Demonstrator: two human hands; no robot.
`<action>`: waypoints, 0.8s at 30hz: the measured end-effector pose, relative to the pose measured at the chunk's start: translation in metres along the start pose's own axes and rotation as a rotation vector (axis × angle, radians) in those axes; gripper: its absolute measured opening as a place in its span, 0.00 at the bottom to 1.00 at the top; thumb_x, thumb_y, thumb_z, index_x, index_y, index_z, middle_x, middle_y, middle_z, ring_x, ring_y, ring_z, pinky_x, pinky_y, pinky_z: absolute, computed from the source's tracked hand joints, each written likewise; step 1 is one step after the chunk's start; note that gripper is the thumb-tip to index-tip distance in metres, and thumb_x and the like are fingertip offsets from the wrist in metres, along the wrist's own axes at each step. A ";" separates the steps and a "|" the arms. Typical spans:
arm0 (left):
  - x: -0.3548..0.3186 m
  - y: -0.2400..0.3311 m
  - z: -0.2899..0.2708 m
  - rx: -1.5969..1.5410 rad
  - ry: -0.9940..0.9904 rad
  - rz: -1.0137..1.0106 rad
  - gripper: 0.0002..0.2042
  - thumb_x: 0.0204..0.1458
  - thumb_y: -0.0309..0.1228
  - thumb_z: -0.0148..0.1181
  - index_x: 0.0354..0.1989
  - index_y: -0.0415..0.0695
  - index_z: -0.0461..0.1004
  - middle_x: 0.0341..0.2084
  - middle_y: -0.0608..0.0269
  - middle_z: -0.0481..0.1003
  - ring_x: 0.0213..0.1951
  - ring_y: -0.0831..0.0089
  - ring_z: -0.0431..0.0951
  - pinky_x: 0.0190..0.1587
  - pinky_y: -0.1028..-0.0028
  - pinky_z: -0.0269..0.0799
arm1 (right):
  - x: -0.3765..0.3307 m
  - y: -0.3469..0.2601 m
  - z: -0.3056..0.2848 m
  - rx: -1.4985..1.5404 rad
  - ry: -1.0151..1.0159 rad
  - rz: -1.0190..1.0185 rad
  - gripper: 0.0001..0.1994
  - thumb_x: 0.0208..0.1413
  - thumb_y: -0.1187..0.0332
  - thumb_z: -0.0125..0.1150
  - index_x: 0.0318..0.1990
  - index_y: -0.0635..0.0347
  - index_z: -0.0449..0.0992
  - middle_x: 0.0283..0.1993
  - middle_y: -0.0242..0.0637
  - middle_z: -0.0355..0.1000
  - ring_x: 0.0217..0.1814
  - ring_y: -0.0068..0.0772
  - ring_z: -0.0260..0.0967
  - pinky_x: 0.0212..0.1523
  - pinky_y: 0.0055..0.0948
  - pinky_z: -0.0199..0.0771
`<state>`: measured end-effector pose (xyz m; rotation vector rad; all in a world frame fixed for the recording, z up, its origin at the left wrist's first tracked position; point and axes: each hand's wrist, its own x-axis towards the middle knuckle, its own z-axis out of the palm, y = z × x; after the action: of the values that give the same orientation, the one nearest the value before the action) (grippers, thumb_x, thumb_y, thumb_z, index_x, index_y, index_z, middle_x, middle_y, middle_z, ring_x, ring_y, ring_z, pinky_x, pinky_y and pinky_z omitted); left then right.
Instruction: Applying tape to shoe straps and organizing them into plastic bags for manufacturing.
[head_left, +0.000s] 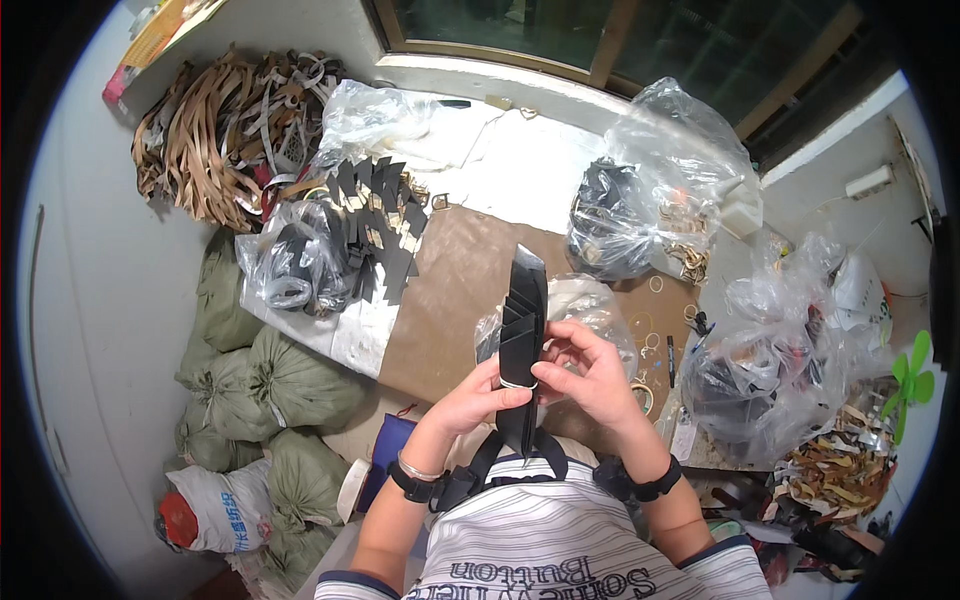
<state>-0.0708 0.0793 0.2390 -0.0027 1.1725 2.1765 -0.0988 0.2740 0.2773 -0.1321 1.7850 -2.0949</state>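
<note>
A stack of black strap pieces [522,320] with angled ends stands on end before my chest. Round its lower part runs a thin white band [517,385]. My left hand [478,400] is closed on the stack from the left, thumb across its front just below the band. On the other side my right hand [585,372] grips the stack's edge by the band, its thumb and fingers bent; some fingertips are hidden behind the strips. Beyond the stack lies a clear plastic bag [585,305] on the brown board [445,290].
More black straps with gold-coloured metal parts [378,215] lie at the left of the table, beside a plastic bag [300,262]. Filled bags [625,215] stand at the back right and right [760,370]. Green sacks [300,385] are piled left. A pen [671,362] lies near rings.
</note>
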 end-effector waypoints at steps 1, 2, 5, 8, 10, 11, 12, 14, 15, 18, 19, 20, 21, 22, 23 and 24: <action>-0.001 0.002 0.000 -0.015 -0.016 0.006 0.35 0.51 0.38 0.69 0.66 0.39 0.60 0.60 0.58 0.67 0.58 0.68 0.70 0.59 0.66 0.70 | -0.002 -0.003 0.002 0.045 0.035 -0.001 0.21 0.50 0.77 0.69 0.53 0.65 0.75 0.50 0.35 0.69 0.42 0.20 0.70 0.40 0.21 0.73; -0.003 0.005 0.000 -0.029 -0.032 0.013 0.35 0.52 0.34 0.68 0.67 0.41 0.59 0.60 0.60 0.66 0.59 0.71 0.68 0.60 0.68 0.67 | -0.003 -0.006 0.004 0.043 0.040 -0.005 0.21 0.50 0.77 0.69 0.53 0.65 0.75 0.50 0.35 0.69 0.42 0.20 0.70 0.40 0.21 0.73; -0.005 0.009 0.001 -0.010 -0.048 0.040 0.35 0.54 0.30 0.66 0.69 0.42 0.56 0.61 0.62 0.65 0.62 0.73 0.65 0.62 0.69 0.64 | -0.005 -0.009 0.009 -0.045 0.050 -0.084 0.21 0.49 0.78 0.70 0.52 0.66 0.74 0.49 0.35 0.71 0.45 0.22 0.72 0.42 0.23 0.74; -0.009 0.010 -0.002 0.046 -0.036 0.029 0.35 0.54 0.30 0.65 0.70 0.42 0.55 0.63 0.61 0.63 0.64 0.72 0.62 0.64 0.69 0.62 | -0.006 -0.006 0.012 -0.024 0.062 -0.113 0.20 0.48 0.78 0.71 0.50 0.65 0.74 0.47 0.35 0.71 0.46 0.24 0.73 0.45 0.25 0.74; -0.010 0.016 0.002 0.067 -0.024 0.000 0.36 0.55 0.29 0.65 0.70 0.42 0.54 0.64 0.61 0.62 0.65 0.72 0.61 0.65 0.69 0.60 | -0.007 -0.004 0.012 0.059 0.080 -0.083 0.17 0.48 0.79 0.70 0.45 0.63 0.73 0.47 0.35 0.72 0.48 0.25 0.73 0.48 0.26 0.74; -0.010 0.021 0.009 0.064 -0.036 0.049 0.35 0.55 0.29 0.64 0.70 0.42 0.53 0.64 0.61 0.62 0.64 0.72 0.62 0.64 0.69 0.60 | -0.007 -0.003 0.011 0.055 0.074 -0.085 0.17 0.48 0.79 0.70 0.45 0.63 0.73 0.47 0.35 0.72 0.48 0.25 0.73 0.48 0.26 0.74; -0.011 0.024 0.014 0.062 -0.044 0.099 0.35 0.56 0.28 0.64 0.70 0.42 0.53 0.63 0.62 0.62 0.63 0.73 0.62 0.64 0.70 0.60 | -0.007 -0.003 0.011 0.106 0.072 -0.079 0.16 0.48 0.79 0.70 0.44 0.62 0.72 0.47 0.35 0.72 0.49 0.26 0.73 0.49 0.26 0.74; -0.013 0.019 0.013 0.059 -0.032 0.097 0.35 0.56 0.28 0.64 0.70 0.42 0.53 0.63 0.62 0.62 0.63 0.73 0.62 0.64 0.70 0.60 | -0.008 0.000 0.009 0.154 0.061 -0.073 0.16 0.48 0.79 0.70 0.43 0.60 0.72 0.47 0.34 0.72 0.50 0.26 0.72 0.50 0.26 0.74; -0.015 0.015 0.012 0.056 -0.025 0.087 0.35 0.56 0.27 0.64 0.70 0.42 0.53 0.63 0.63 0.62 0.62 0.74 0.62 0.64 0.70 0.59 | -0.008 0.002 0.008 0.166 0.039 -0.089 0.16 0.49 0.78 0.70 0.43 0.60 0.72 0.47 0.33 0.72 0.50 0.26 0.72 0.50 0.27 0.74; -0.014 0.005 0.010 0.088 0.020 0.130 0.34 0.55 0.28 0.65 0.70 0.42 0.55 0.62 0.64 0.63 0.62 0.74 0.61 0.64 0.71 0.58 | -0.012 -0.002 0.010 0.196 0.032 -0.044 0.16 0.49 0.78 0.70 0.45 0.60 0.71 0.46 0.32 0.72 0.49 0.25 0.72 0.50 0.27 0.74; -0.015 0.004 0.010 0.088 0.024 0.132 0.34 0.55 0.28 0.65 0.70 0.42 0.55 0.62 0.64 0.63 0.62 0.74 0.61 0.64 0.71 0.58 | -0.014 -0.004 0.011 0.214 0.055 0.015 0.17 0.49 0.78 0.70 0.46 0.60 0.72 0.45 0.32 0.72 0.48 0.24 0.72 0.50 0.26 0.73; -0.015 0.004 0.010 0.072 0.031 0.114 0.34 0.55 0.28 0.65 0.69 0.42 0.56 0.62 0.64 0.63 0.63 0.74 0.61 0.65 0.71 0.57 | -0.014 -0.006 0.011 0.215 0.051 0.016 0.17 0.49 0.78 0.70 0.46 0.60 0.72 0.45 0.32 0.72 0.48 0.24 0.72 0.50 0.26 0.73; -0.016 0.003 0.011 0.055 0.036 0.094 0.34 0.54 0.28 0.66 0.69 0.42 0.57 0.62 0.64 0.62 0.63 0.74 0.60 0.65 0.70 0.56 | -0.013 -0.007 0.010 0.179 0.039 0.023 0.18 0.49 0.79 0.69 0.47 0.61 0.72 0.44 0.31 0.72 0.46 0.23 0.71 0.48 0.25 0.73; -0.017 0.002 0.010 0.056 0.039 0.095 0.34 0.54 0.28 0.66 0.69 0.42 0.57 0.62 0.64 0.62 0.63 0.74 0.60 0.65 0.70 0.56 | -0.013 -0.008 0.010 0.144 0.029 0.029 0.18 0.49 0.79 0.69 0.48 0.61 0.72 0.43 0.31 0.72 0.44 0.23 0.71 0.47 0.25 0.73; -0.018 0.001 0.008 0.074 0.029 0.079 0.33 0.54 0.27 0.66 0.68 0.42 0.58 0.61 0.64 0.64 0.62 0.74 0.62 0.64 0.71 0.58 | -0.013 -0.008 0.010 0.146 0.027 0.029 0.18 0.49 0.79 0.69 0.48 0.61 0.72 0.43 0.31 0.72 0.44 0.23 0.71 0.47 0.25 0.73; -0.018 0.001 0.008 0.091 0.017 0.062 0.32 0.54 0.26 0.66 0.67 0.42 0.59 0.60 0.64 0.65 0.60 0.74 0.64 0.63 0.71 0.60 | -0.013 -0.008 0.009 0.141 0.005 0.015 0.19 0.49 0.79 0.69 0.49 0.62 0.72 0.43 0.31 0.72 0.43 0.22 0.70 0.45 0.24 0.73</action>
<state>-0.0553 0.0750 0.2496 0.0557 1.2964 2.1785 -0.0861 0.2705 0.2891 -0.0747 1.6295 -2.2035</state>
